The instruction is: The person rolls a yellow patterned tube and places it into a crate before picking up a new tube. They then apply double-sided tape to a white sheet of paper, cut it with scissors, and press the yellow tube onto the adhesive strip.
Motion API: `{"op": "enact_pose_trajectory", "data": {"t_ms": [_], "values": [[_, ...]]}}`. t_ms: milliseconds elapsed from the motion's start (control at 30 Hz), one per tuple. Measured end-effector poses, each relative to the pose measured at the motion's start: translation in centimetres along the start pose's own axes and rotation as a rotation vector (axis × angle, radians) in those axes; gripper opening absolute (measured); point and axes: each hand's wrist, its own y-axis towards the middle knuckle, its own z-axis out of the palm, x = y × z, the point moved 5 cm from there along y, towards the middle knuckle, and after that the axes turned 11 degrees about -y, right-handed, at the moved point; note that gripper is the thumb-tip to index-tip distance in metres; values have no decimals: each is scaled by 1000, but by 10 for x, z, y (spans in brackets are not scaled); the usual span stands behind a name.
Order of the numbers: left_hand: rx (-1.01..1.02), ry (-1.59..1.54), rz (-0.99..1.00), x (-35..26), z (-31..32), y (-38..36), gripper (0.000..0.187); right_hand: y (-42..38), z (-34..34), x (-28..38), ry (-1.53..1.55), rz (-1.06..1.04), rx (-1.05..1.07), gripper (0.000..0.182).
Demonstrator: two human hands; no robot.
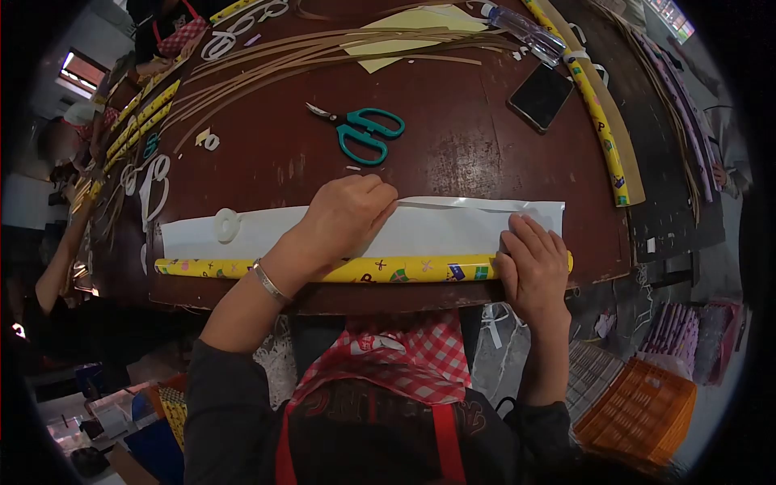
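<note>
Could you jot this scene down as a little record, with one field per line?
Surface: dark red-brown table
Left hand: fingers curled at the far edge of the white sheet
Right hand: on the sheet and the yellow patterned roll, near their right end
On the sheet, left part: small white ring-shaped roll
Beyond the sheet: teal-handled scissors
Far right: dark phone, clear bottle

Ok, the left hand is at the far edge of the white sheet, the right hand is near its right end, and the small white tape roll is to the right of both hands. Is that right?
Not quite: the head view shows the small white tape roll to the left of both hands. The left hand, right hand and white sheet are as you said.
</note>
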Motion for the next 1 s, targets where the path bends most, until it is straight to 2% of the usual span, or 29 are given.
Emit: {"op": "enact_pose_trajectory", "data": {"t_ms": [433,600,733,833,1000], "values": [[-35,-189,-42,-7,2,5,15,0,1,0,-6,9,-9,30],[48,-242,-160,0,8,8,15,-2,-2,0,-20,11,3,30],[61,-208,-146,-2,8,1,18,-5,-4,-1,-13,11,19,31],[19,-223,-147,6,5,0,24,-4,-5,0,-19,15,64,32],[156,-175,-165,14,-12,-4,43,-4,-7,-1,-22,2,112,36]]}}
